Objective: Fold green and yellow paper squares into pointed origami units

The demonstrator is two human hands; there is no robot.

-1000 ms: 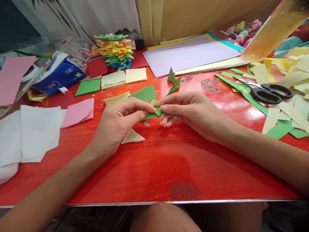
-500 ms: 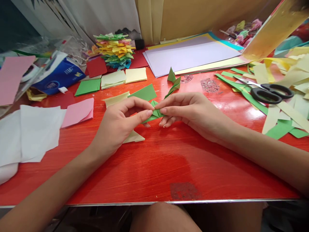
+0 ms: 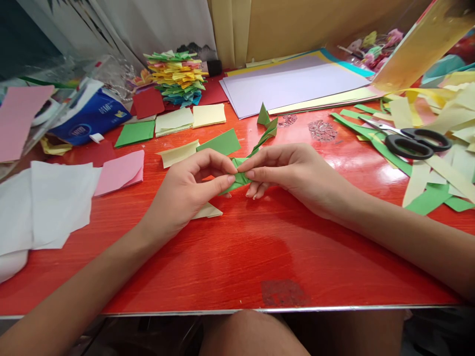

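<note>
Both hands pinch one small piece of folded green paper [image 3: 239,182] above the red table. My left hand [image 3: 196,183] grips its left side between thumb and index finger. My right hand [image 3: 287,170] grips the right side in the same way, fingertips almost meeting the left ones. Parts of the paper are hidden behind the fingers. Just beyond the hands lie a flat green paper rectangle [image 3: 220,142], a cream paper piece [image 3: 177,153] and folded green paper units [image 3: 267,132]. Another cream piece [image 3: 208,211] lies partly under my left hand.
Black-handled scissors [image 3: 411,143] rest on paper strips [image 3: 426,198] at the right. A stack of folded colored units [image 3: 176,79] stands at the back, beside large paper sheets [image 3: 293,81]. Pink squares [image 3: 120,170], white sheets [image 3: 61,202] and a blue packet [image 3: 87,118] lie left.
The folded green paper has turned and shifted slightly in my fingertips, showing more of its lower left face. Both hands stay in nearly the same place.
</note>
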